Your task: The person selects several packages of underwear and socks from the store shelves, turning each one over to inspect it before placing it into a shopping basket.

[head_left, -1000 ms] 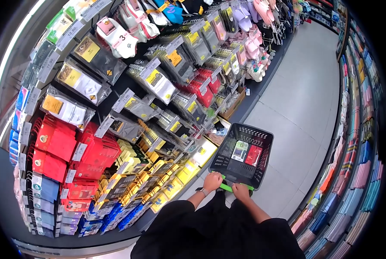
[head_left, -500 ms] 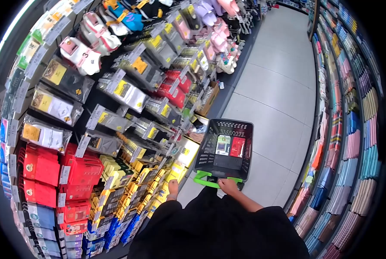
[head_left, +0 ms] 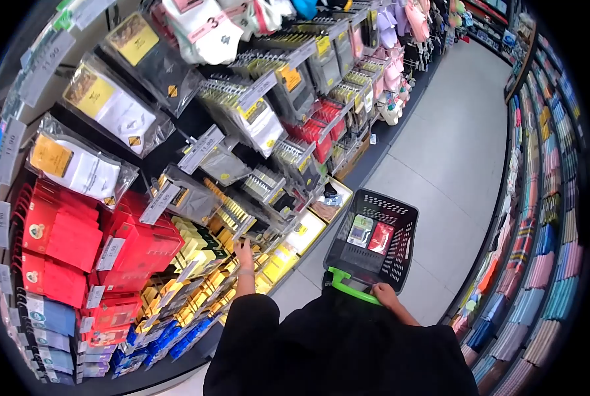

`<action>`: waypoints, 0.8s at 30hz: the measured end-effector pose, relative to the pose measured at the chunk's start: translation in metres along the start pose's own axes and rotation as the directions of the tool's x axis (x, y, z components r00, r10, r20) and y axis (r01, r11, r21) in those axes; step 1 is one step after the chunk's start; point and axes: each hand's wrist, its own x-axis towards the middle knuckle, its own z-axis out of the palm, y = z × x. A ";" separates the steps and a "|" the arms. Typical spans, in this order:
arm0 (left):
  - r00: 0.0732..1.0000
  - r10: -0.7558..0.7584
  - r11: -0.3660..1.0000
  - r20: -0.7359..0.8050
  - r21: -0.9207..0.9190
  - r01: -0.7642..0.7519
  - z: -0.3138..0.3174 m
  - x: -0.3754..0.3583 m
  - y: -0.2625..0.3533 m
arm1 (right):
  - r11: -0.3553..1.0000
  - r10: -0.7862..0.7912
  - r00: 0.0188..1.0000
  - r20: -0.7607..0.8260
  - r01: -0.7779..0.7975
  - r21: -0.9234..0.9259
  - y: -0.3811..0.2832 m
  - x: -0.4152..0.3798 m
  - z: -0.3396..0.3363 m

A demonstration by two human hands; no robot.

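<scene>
My right hand (head_left: 384,295) is closed round the bright green handle (head_left: 347,288) of a black shopping basket (head_left: 404,241). Inside the basket lie a red package (head_left: 381,237) and a pale, dark-windowed package (head_left: 361,230). My left hand (head_left: 244,253) is raised to the rack at the left, its fingers stretched upward beside a row of yellow-edged hanging packs (head_left: 227,212). Whether the fingertips touch a pack is too small to tell. Grey packaged socks (head_left: 188,200) hang just left of that hand.
Red boxes (head_left: 67,234) and bagged white socks (head_left: 87,168) fill the near rack. Yellow trays (head_left: 306,231) line its lower edge. A grey tiled aisle floor (head_left: 450,152) runs ahead. Shelves of folded cloths (head_left: 539,257) stand along the right side.
My left hand has risen from low beside the basket to the hanging packs. The view has shifted closer to the left rack, and the basket now appears farther right, still held by my right hand.
</scene>
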 end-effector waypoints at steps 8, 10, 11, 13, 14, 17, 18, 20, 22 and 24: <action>0.976 0.213 0.977 -0.040 -0.008 -0.213 0.017 0.033 -0.014 | 0.983 0.173 0.985 -0.011 -0.172 0.061 0.002 0.006 0.003; 0.981 0.184 0.982 -0.054 0.056 -0.181 0.016 0.023 -0.005 | 0.979 0.187 0.982 -0.020 -0.184 0.089 0.001 0.005 0.006; 0.974 0.221 0.975 -0.041 0.048 -0.219 0.018 0.014 0.001 | 0.974 0.188 0.981 -0.037 -0.181 0.138 0.002 0.005 0.006; 0.974 0.228 0.973 0.004 0.023 -0.228 0.021 -0.003 0.014 | 0.948 0.200 0.978 -0.062 -0.177 0.263 0.006 0.007 0.009; 0.972 0.233 0.972 0.003 0.026 -0.233 0.021 -0.006 0.020 | 0.948 0.196 0.979 -0.060 -0.174 0.267 0.009 0.009 0.008; 0.982 0.166 0.983 0.091 0.064 -0.172 0.017 -0.010 0.024 | 0.917 0.228 0.974 -0.003 -0.213 0.338 0.014 0.012 0.006; 0.979 0.177 0.978 0.103 0.089 -0.186 0.017 -0.013 0.026 | 0.917 0.225 0.974 -0.003 -0.211 0.340 0.014 0.012 0.005; 0.971 0.198 0.967 0.133 0.138 -0.216 0.018 -0.020 0.029 | 0.895 0.248 0.968 0.036 -0.243 0.375 0.013 0.012 0.001; 0.976 0.122 0.992 0.180 -0.010 -0.123 0.019 -0.034 0.027 | 0.885 0.262 0.965 0.035 -0.254 0.391 0.011 0.011 0.000; 0.952 -0.018 0.953 0.304 -0.282 0.108 0.017 -0.048 0.018 | 0.872 0.283 0.959 0.030 -0.270 0.409 0.010 0.011 0.002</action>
